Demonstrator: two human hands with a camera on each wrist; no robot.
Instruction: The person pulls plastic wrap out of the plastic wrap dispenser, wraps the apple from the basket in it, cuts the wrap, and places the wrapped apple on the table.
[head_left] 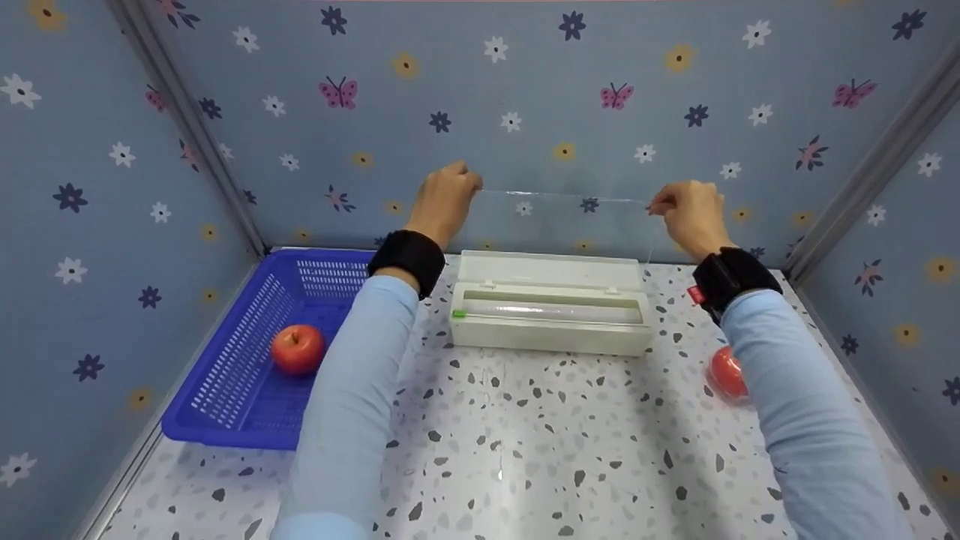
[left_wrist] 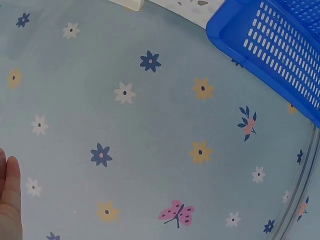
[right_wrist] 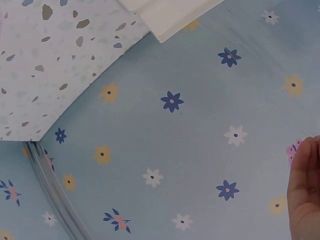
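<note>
Between my two raised hands stretches a clear sheet of plastic wrap (head_left: 562, 198), its top edge pulled nearly level in the head view. My left hand (head_left: 448, 196) pinches one upper corner, and my right hand (head_left: 688, 214) pinches the other. Below them sits a white cling film dispenser box (head_left: 551, 337), its lid (head_left: 551, 270) tipped back and a film roll (head_left: 547, 310) lying inside. Part of the left hand (left_wrist: 10, 197) shows at the left edge of its wrist view, and part of the right hand (right_wrist: 304, 192) at the right edge of its own.
A blue plastic basket (head_left: 225, 431) stands at the left with a red apple (head_left: 298, 349) in it; my left forearm covers part of it. Another red, shiny round fruit (head_left: 726, 373) lies on the speckled table (head_left: 525, 450), partly behind my right sleeve. Flower-printed walls (head_left: 495, 82) close off the back and sides.
</note>
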